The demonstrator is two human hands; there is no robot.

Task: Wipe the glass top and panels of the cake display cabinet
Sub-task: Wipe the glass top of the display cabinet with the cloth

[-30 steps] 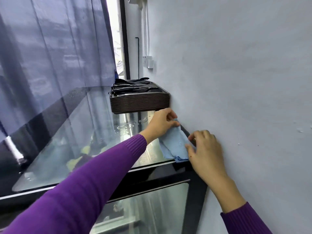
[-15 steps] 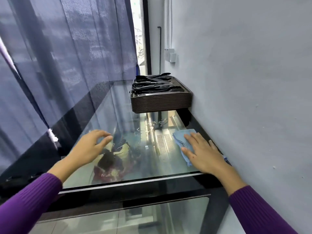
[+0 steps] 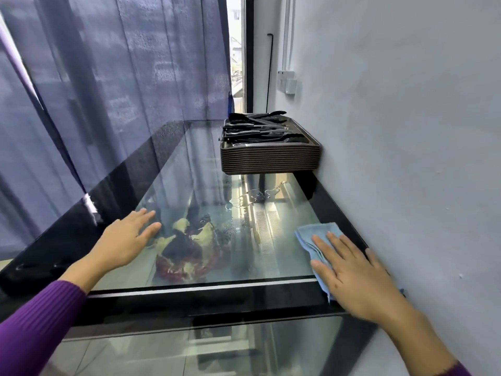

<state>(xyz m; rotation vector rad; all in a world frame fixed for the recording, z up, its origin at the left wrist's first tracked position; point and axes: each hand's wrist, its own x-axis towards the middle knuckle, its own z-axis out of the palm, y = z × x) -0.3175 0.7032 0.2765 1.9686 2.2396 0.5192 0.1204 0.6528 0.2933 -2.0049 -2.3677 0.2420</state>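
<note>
Since 1.0 s ago, left hand (image 3: 127, 240) released the blue cloth (image 3: 315, 236); now flat, fingers spread, on glass top (image 3: 189, 164). Right hand (image 3: 352, 272) splayed, pressing one cloth (right near corner). One tray stack (image 3: 271, 156)

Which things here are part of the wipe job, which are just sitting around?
In the job: blue cloth under the flat right hand; glass top of the cabinet; left hand resting flat on the glass.

Bystanders: stack of trays with black tongs on top; curtain; wall socket.
</note>
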